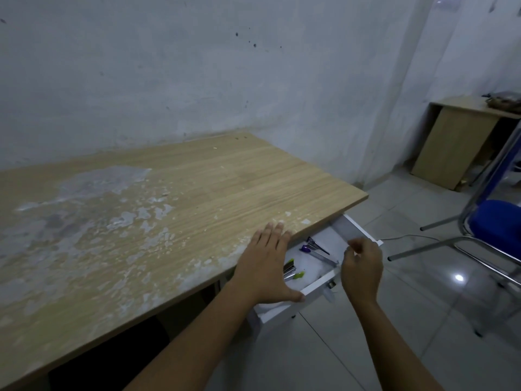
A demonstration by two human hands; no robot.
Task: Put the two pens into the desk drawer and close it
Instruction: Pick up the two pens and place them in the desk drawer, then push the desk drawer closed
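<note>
The white desk drawer (320,285) stands pulled out under the right front edge of the wooden desk (197,193). Inside lie a pen with a purple end (306,248) and a pen with a green end (298,275), among metal office items. My left hand (265,266) lies flat and open on the desk's edge, its thumb touching the drawer's front rim. My right hand (362,268) hovers over the drawer's front right corner with fingers curled together; nothing shows in it. It hides that corner.
A blue chair with a metal frame (496,230) stands on the tiled floor to the right of the drawer. A second wooden desk (456,142) is at the far right by the wall. The desk top has worn, peeling patches on the left.
</note>
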